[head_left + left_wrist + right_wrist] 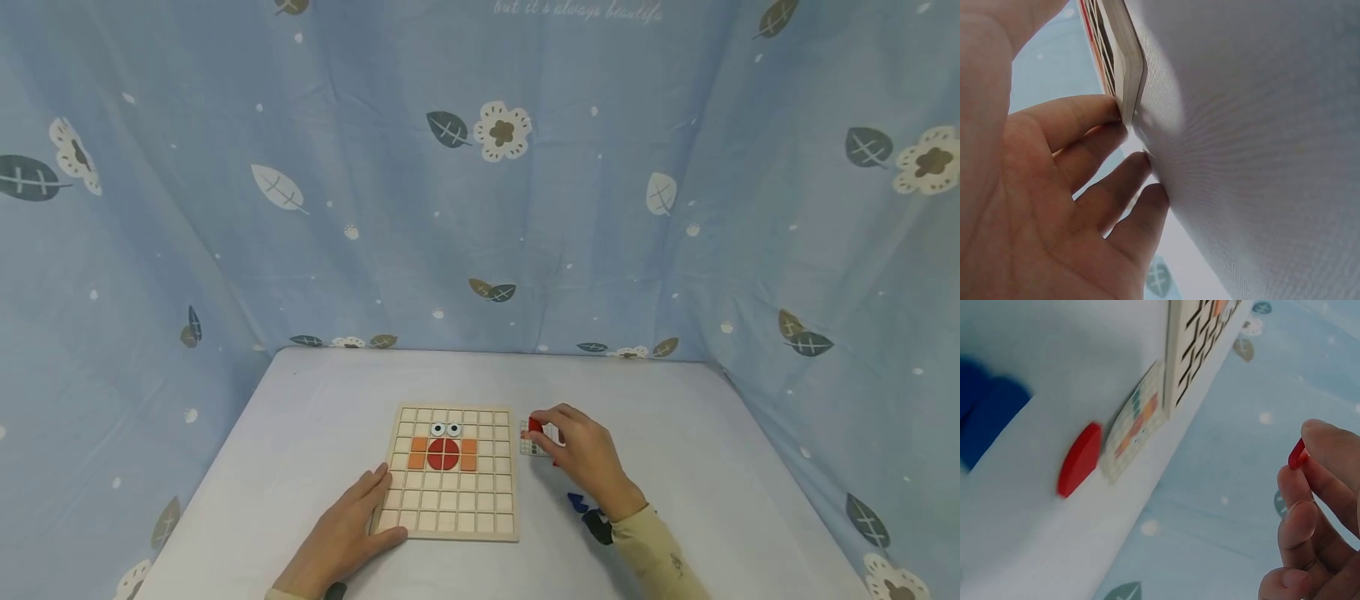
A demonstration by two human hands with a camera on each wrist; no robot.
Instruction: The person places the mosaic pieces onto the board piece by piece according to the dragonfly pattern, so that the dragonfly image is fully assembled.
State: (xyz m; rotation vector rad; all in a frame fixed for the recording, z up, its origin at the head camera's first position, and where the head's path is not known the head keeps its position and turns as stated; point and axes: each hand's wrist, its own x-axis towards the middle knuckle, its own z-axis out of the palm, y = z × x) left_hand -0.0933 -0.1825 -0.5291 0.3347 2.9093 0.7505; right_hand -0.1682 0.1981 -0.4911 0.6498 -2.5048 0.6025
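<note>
My left hand (341,529) rests at the near left corner of a gridded wooden board (515,500), fingers along its left edge and thumb at the front edge. In the left wrist view its fingertips touch the board's side. On the board lie a red circle (442,454) of quarter pieces, orange squares (468,455) on both sides and two eye tiles (446,429) above. My right hand (588,458) pinches a small red piece (1296,454) between thumb and fingertips, raised over a printed pattern card (1125,434) just right of the board.
Another red rounded piece (1079,460) lies on the white table beside the card. Blue pieces (577,502) and a black piece (597,527) sit below my right forearm, partly hidden by it. A blue patterned curtain (480,208) hangs behind the table.
</note>
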